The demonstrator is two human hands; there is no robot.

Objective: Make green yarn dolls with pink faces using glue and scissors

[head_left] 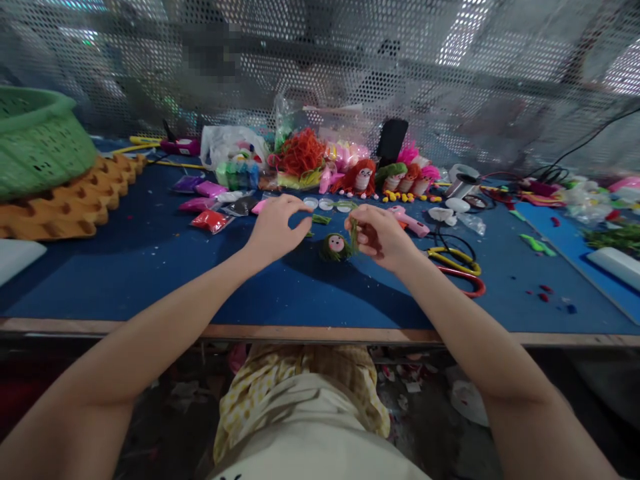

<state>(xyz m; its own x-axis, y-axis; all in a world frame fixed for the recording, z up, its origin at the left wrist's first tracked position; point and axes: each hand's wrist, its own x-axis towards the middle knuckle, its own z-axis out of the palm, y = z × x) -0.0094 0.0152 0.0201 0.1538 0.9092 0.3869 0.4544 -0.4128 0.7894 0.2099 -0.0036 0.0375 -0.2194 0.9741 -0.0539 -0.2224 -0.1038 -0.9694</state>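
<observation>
A small doll head (336,244) with a pink face and green hair rests on the blue table between my hands. My right hand (381,235) is just right of it, fingers curled in a pinch around a small bunch of green strands (355,237). To the left, my left hand (279,228) hovers over the table, thumb and fingers apart, holding nothing. Short green strips (321,219) lie beyond the head, near small clear round dishes (327,205). Right of my right hand are a pink glue gun (411,223) and scissors with yellow and red handles (473,280).
Finished yarn dolls (364,177) stand in a row at the back beside orange shredded strands (303,151). Colored clay packets (211,221) lie to the left. A green basket (43,143) sits on orange egg trays (75,200) at far left. Perforated metal sheeting stands behind.
</observation>
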